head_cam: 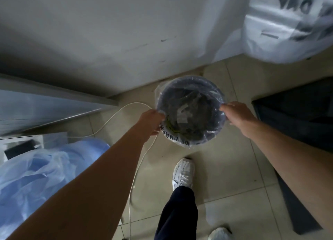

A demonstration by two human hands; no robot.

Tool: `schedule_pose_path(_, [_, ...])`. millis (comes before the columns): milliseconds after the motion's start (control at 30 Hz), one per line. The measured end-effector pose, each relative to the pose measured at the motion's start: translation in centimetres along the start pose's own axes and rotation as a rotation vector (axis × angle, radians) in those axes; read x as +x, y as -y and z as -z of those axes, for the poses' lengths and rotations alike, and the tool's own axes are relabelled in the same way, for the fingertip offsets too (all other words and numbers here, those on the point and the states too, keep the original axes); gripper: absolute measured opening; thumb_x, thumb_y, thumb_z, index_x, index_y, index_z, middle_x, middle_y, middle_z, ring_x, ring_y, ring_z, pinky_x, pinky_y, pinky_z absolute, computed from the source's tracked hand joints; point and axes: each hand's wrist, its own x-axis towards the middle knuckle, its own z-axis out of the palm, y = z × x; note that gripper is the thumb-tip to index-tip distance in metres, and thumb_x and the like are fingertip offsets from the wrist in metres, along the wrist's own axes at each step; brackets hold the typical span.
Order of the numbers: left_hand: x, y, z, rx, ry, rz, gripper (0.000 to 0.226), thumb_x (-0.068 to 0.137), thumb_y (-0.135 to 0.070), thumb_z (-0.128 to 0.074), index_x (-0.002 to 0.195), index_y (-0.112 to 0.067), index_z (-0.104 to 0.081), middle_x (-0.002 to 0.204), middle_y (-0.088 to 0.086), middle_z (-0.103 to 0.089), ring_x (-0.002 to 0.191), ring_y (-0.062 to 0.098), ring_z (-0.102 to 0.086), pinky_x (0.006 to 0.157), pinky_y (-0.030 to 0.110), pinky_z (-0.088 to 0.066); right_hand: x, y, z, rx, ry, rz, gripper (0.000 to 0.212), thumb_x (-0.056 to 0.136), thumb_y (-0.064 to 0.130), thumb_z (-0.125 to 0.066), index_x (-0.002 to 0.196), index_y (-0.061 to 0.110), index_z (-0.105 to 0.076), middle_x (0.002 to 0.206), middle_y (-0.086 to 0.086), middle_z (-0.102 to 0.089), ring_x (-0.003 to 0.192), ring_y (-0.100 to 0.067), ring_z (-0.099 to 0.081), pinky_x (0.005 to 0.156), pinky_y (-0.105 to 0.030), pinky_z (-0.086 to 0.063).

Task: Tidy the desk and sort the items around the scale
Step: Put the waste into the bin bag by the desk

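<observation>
Both hands grip the upright bin's (191,111) liner

head cam, steep downward, floor (225,160) near

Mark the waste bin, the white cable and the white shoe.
waste bin (219,129): head view, right rim.
white cable (115,114): head view, curve left of the bin.
white shoe (183,173): head view, laces.

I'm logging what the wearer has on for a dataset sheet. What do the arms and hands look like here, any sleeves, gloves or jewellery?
Both forearms are bare for all of their visible length; no sleeve edge shows. The left hand and right hand wear no gloves, and no watch, bracelet or ring can be seen, though the frame is slightly blurred.
</observation>
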Motion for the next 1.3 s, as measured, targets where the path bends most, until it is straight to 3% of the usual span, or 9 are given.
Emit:
schedule_pose_path(233, [2.8, 1.2, -0.4, -0.052, 0.002, 0.007, 0.043, 0.090, -0.011, -0.065, 0.132, -0.017, -0.057, 0.102, 0.011, -0.063, 0.073, 0.019, -0.054, 0.063, 0.027, -0.043, 1.9, 0.5, -1.1, -0.047, 0.049, 0.036, 0.052, 0.084, 0.040, -0.056, 0.128, 0.013, -0.060, 0.118, -0.012, -0.064, 0.107, -0.030, -0.061, 0.097, -0.048, -0.051])
schedule_pose_path(367, [3.8, 1.1, -0.6, -0.037, -0.025, -0.009, 0.051, 0.091, -0.009, -0.064, 0.140, -0.017, -0.051, 0.102, 0.010, -0.062, 0.070, 0.018, -0.053, 0.061, 0.027, -0.041, 2.9, 0.8, -1.5, -0.077, 0.056, 0.055, 0.054, 0.089, 0.041, -0.055, 0.133, 0.011, -0.055, 0.126, -0.013, -0.060, 0.112, -0.031, -0.059, 0.099, -0.047, -0.049])
schedule_pose_path(533, [2.9, 1.0, -1.0, 0.194, -0.045, -0.061, 0.062, 0.080, -0.028, -0.070, 0.136, -0.014, -0.049, 0.115, 0.018, -0.067, 0.095, 0.036, -0.067, 0.077, 0.043, -0.056, 2.4, 0.7, -1.5, -0.112, 0.058, 0.048, 0.067, 0.092, 0.038, -0.057, 0.150, 0.011, -0.040, 0.150, -0.013, -0.046, 0.133, -0.032, -0.048, 0.100, -0.035, -0.040])
schedule_pose_path(633, [1.1, 0.6, -0.8, 0.391, -0.109, -0.062, 0.088, 0.082, -0.034, -0.072, 0.153, -0.014, -0.023, 0.133, 0.019, -0.057, 0.116, 0.044, -0.059, 0.095, 0.047, -0.053, 0.7, 0.9, -1.0, -0.154, 0.035, 0.071, 0.070, 0.092, 0.038, -0.057, 0.152, 0.010, -0.035, 0.153, -0.012, -0.044, 0.136, -0.032, -0.045, 0.094, -0.031, -0.037])
schedule_pose_path(700, [-0.6, 0.2, -0.6, 0.482, -0.170, -0.094, 0.085, 0.091, -0.034, -0.067, 0.155, -0.014, -0.016, 0.139, 0.023, -0.053, 0.122, 0.044, -0.055, 0.098, 0.045, -0.046, -0.7, 1.4, -0.2, -0.162, 0.030, 0.079, 0.071, 0.092, 0.039, -0.056, 0.153, 0.011, -0.034, 0.154, -0.012, -0.042, 0.137, -0.032, -0.044, 0.094, -0.032, -0.036])
schedule_pose_path(900, [-7.4, 0.6, -0.7, 0.590, -0.131, -0.212, 0.053, 0.095, -0.030, -0.064, 0.143, -0.021, -0.045, 0.129, 0.011, -0.066, 0.118, 0.034, -0.061, 0.098, 0.040, -0.046, -7.6, 0.4, 1.8, -0.101, 0.087, 0.069, 0.076, 0.091, 0.042, -0.056, 0.155, 0.013, -0.027, 0.152, -0.012, -0.045, 0.135, -0.031, -0.046, 0.100, -0.036, -0.039])
schedule_pose_path(1033, [-13.3, -1.7, -0.5, 0.524, -0.169, -0.254, 0.051, 0.090, -0.023, -0.068, 0.138, -0.021, -0.053, 0.122, 0.015, -0.070, 0.116, 0.034, -0.063, 0.099, 0.042, -0.050, -13.8, 2.4, 5.8, -0.113, 0.124, 0.121, 0.078, 0.092, 0.048, -0.056, 0.155, 0.011, -0.026, 0.152, -0.013, -0.043, 0.134, -0.031, -0.046, 0.091, -0.032, -0.037])
schedule_pose_path(1167, [-21.5, -1.9, -1.7, 0.547, -0.127, -0.285, 0.037, 0.090, -0.014, -0.067, 0.126, -0.012, -0.063, 0.111, 0.021, -0.072, 0.108, 0.038, -0.067, 0.097, 0.047, -0.052, -21.8, 1.9, 9.7, -0.142, 0.124, 0.148, 0.075, 0.093, 0.043, -0.056, 0.154, 0.010, -0.029, 0.154, -0.015, -0.041, 0.136, -0.032, -0.044, 0.095, -0.033, -0.039])
schedule_pose_path(1300, [-29.4, -1.4, -2.4, 0.513, -0.108, -0.348, 0.030, 0.087, -0.016, -0.070, 0.117, -0.019, -0.067, 0.108, 0.017, -0.073, 0.103, 0.036, -0.069, 0.096, 0.045, -0.053, -29.7, 0.6, 13.0, -0.101, 0.132, 0.155, 0.076, 0.088, 0.045, -0.057, 0.153, 0.012, -0.033, 0.151, -0.014, -0.046, 0.133, -0.032, -0.049, 0.105, -0.038, -0.043])
